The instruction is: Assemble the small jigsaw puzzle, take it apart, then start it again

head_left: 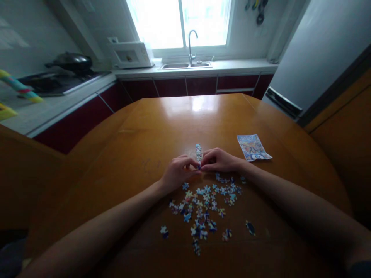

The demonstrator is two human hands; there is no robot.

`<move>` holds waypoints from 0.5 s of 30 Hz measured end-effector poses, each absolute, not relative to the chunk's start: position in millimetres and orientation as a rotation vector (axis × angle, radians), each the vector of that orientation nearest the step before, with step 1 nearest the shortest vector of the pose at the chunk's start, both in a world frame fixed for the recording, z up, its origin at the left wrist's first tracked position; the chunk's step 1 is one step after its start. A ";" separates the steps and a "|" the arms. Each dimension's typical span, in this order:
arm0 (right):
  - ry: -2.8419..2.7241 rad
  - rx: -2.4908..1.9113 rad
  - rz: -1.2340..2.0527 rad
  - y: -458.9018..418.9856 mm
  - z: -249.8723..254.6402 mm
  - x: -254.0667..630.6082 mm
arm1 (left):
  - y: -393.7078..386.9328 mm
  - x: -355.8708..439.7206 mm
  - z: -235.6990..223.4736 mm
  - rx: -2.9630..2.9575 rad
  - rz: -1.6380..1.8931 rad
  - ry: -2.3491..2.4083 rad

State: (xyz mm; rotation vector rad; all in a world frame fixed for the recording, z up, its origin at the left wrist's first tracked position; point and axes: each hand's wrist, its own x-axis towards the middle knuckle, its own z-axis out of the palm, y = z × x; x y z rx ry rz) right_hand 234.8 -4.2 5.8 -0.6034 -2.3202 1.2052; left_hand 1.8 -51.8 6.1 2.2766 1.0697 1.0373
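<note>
A narrow strip of joined jigsaw pieces (198, 151) lies on the table, pointing away from me. At its near end my left hand (180, 172) and my right hand (218, 160) meet from both sides, fingertips pinched around a small dark blue puzzle piece (199, 167). Both hands are closed on it, and the fingers partly cover the piece. Loose puzzle pieces (206, 197) are scattered in a pile on the table just below my hands. Beyond my right wrist lies a printed picture sheet (253, 147), blue with a colourful scene.
The wooden table (139, 131) reaches to the counter, where a sink (185, 65) and a white microwave (130, 54) stand. A stove with a dark pan (72, 61) is at the left, a fridge (319, 50) at the right. Single pieces (250, 227) lie apart from the pile.
</note>
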 end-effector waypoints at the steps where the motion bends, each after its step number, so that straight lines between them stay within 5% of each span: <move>1: -2.320 -0.596 1.199 -4.3 5.3 234.9 | -52.6 2.8 5.1 2.289 1.035 1.063; 15: -2.270 -0.558 1.362 -1.7 5.6 238.7 | -54.6 6.8 1.2 2.445 1.006 0.993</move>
